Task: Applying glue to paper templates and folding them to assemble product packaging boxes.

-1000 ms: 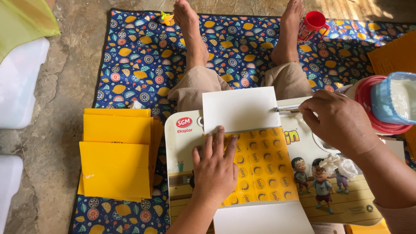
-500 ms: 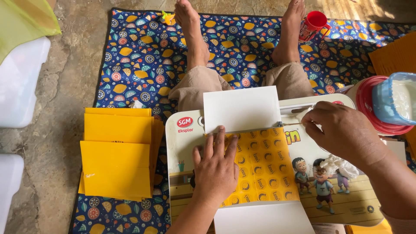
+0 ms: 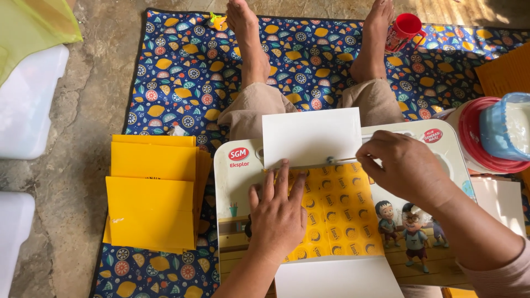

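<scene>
A white lap tray point(image 3: 234, 190) with cartoon figures rests over my legs. On it lies a yellow patterned sheet point(image 3: 345, 218) with a white flap point(image 3: 311, 136) folded up at its far edge and another white flap point(image 3: 337, 278) at the near edge. My left hand point(image 3: 279, 216) presses flat on the yellow sheet, fingers spread. My right hand point(image 3: 406, 168) pinches a thin stick point(image 3: 339, 160) whose tip lies along the fold under the far flap.
A stack of plain yellow sheets point(image 3: 152, 193) lies on the patterned blue mat point(image 3: 182, 72) to my left. A red cup point(image 3: 407, 26) stands by my right foot. A red-rimmed container with a blue tub point(image 3: 505, 129) sits at the right. White plastic boxes point(image 3: 27, 105) line the left edge.
My right hand has slid left along the fold line with the thin stick. My left hand stays pressed on the yellow sheet.
</scene>
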